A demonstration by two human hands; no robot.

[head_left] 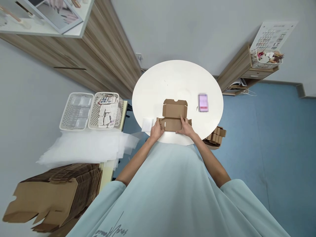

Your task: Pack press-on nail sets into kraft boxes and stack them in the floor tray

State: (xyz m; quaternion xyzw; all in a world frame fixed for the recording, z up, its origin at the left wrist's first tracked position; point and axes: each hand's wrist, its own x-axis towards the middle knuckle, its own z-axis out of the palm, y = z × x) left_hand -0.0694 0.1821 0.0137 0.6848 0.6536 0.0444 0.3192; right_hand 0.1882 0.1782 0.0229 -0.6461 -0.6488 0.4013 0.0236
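On the white round table point(177, 77) lies a partly folded brown cardboard box point(174, 110), its notched lid flap spread out away from me. My left hand point(156, 131) grips the box's near left corner, thumb toward the front edge. At the right end, my right hand point(185, 127) holds the side, with one finger stretched along the inside near the fold. The bottom of the box shows bare cardboard between my hands. Just left of my left hand lies a small white packet point(147, 125).
A phone point(203, 102) with a blurred screen lies on the table's right side. To the left stand white baskets point(76, 110) with clear trays and cards, white foam sheets point(91, 148) and stacked flat cardboard point(54, 194). A carton of folded boxes point(215, 137) sits below right.
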